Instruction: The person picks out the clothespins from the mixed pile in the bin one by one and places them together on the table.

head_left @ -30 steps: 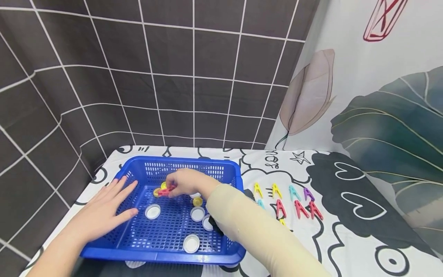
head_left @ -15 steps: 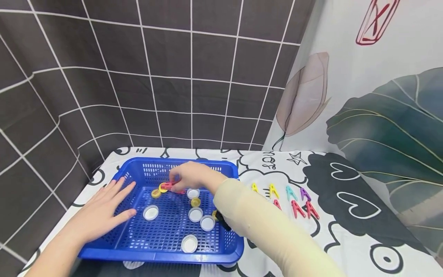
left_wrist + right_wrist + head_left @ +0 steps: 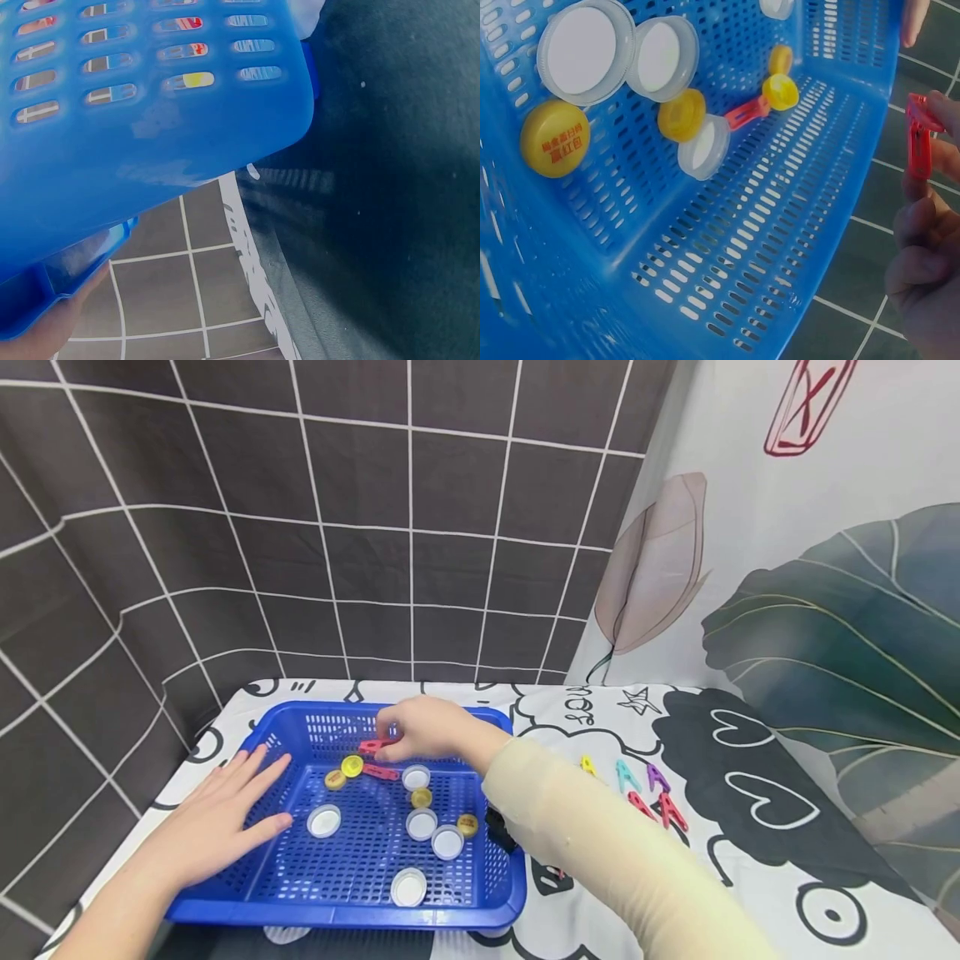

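Note:
My right hand (image 3: 423,727) pinches a red clothespin (image 3: 919,142) between thumb and fingers, raised over the far side of the blue plastic basket (image 3: 337,914). Below it, a second red clothespin (image 3: 381,772) lies on the basket floor between a bright yellow cap (image 3: 352,766) and a white cap (image 3: 416,777). More white caps (image 3: 324,821) and yellow caps (image 3: 467,825) are scattered across the floor. My left hand (image 3: 217,814) lies along the basket's left rim with its fingers spread and straight; the left wrist view mostly takes in the basket's outer wall.
To the basket's right, red (image 3: 672,812), purple (image 3: 657,777), teal (image 3: 627,776) and yellow (image 3: 588,766) clothespins lie on the patterned cloth, partly behind my right sleeve (image 3: 585,835). A dark tile-patterned backdrop (image 3: 360,560) stands behind the basket.
My right hand has risen and shifted rightward with the red clothespin, away from the yellow caps. The other red clothespin and more caps are now uncovered. The left hand stays put.

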The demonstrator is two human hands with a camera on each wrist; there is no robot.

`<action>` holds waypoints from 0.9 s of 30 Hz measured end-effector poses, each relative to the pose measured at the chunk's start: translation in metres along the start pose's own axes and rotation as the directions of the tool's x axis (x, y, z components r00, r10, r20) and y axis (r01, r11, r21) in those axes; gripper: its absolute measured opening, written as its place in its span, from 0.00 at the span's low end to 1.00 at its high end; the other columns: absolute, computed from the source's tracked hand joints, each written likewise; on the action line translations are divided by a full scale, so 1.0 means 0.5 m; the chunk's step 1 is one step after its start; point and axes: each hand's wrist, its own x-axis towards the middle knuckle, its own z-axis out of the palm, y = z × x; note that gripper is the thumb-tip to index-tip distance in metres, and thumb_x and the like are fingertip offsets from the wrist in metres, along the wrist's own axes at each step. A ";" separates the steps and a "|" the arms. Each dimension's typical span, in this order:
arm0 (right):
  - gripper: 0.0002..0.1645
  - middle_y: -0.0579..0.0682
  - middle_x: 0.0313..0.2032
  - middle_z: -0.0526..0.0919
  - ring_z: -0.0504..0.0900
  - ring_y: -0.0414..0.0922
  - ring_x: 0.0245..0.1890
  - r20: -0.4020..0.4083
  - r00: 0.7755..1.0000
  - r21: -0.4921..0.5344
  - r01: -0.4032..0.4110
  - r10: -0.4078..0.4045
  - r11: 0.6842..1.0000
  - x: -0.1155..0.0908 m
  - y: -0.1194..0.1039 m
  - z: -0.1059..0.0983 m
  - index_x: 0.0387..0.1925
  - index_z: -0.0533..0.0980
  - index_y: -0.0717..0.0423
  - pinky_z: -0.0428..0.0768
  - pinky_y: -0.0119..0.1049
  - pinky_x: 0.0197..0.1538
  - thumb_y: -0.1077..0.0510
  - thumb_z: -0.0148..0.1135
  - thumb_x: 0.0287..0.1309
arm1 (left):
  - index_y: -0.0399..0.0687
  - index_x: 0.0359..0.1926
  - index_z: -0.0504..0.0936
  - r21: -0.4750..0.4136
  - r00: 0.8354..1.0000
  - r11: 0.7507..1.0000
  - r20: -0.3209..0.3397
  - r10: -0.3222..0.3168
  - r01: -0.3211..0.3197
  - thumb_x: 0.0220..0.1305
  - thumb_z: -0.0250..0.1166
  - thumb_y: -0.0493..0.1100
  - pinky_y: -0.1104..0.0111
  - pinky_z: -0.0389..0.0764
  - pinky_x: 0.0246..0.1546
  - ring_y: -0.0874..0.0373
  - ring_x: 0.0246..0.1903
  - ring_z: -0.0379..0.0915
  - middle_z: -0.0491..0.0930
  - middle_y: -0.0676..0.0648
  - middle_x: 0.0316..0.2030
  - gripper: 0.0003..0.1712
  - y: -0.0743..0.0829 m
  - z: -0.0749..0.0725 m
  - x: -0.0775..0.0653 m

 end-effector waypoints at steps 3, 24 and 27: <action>0.14 0.38 0.32 0.79 0.75 0.37 0.32 -0.025 1.000 0.017 -0.008 0.009 1.000 -0.006 0.005 -0.007 0.37 0.77 0.45 0.73 0.30 0.35 0.42 0.62 0.56 | 0.44 0.70 0.58 -0.001 1.000 1.000 -0.002 0.001 -0.001 0.63 0.57 0.60 0.68 0.21 0.65 0.34 0.68 0.41 0.51 0.30 0.68 0.42 0.000 0.000 0.000; 0.15 0.42 0.29 0.78 0.74 0.38 0.28 -0.242 0.951 0.065 -0.181 0.192 0.981 -0.100 0.107 -0.016 0.37 0.77 0.45 0.73 0.31 0.29 0.42 0.64 0.54 | 0.44 0.70 0.57 -0.009 1.000 1.000 -0.002 -0.004 0.004 0.63 0.57 0.60 0.67 0.21 0.66 0.34 0.68 0.40 0.50 0.31 0.69 0.42 -0.005 0.002 -0.001; 0.15 0.42 0.29 0.78 0.74 0.39 0.28 -0.274 0.937 0.080 -0.201 0.216 0.976 -0.114 0.123 -0.015 0.36 0.76 0.47 0.72 0.31 0.28 0.43 0.64 0.53 | 0.44 0.70 0.57 -0.011 1.000 1.000 0.002 -0.005 0.005 0.63 0.57 0.61 0.67 0.21 0.65 0.34 0.68 0.40 0.50 0.31 0.69 0.42 -0.005 0.001 0.000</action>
